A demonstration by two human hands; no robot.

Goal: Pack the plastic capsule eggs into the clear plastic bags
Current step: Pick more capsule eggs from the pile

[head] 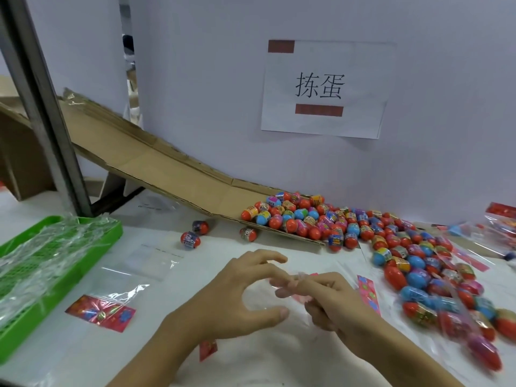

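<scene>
The white table (251,367) fills the lower view, and slanting down onto it from the left comes a long cardboard chute (156,166), its low end choked with capsule eggs (296,216) in red, blue and pink. That heap spills off the chute's lip and runs down the right side of the table, where some eggs already sit inside filled bags (452,311). Over on the left, a green plastic tray (16,339) holds crumpled clear film, and just beside it lies a flat bag with a red printed header card (102,312). Three stray eggs (190,240) rest near the chute's underside, well apart from the main pile. Now to the middle: the left hand (237,300) arches with thumb and fingers curved around the edge of a clear plastic bag (282,291), and the right hand (335,305) pinches that same bag at its pink-topped mouth, fingertips bunched tight. Looks like the mouth is being worked open, no egg inside it that I can make out. That film should be thin, limp and slippery, prone to clinging shut, so the hold belongs at the stiffer header edge, one layer in each hand. The eggs look light, hard and smooth, likely to roll, best taken around the belly from the pile close by on the right.
</scene>
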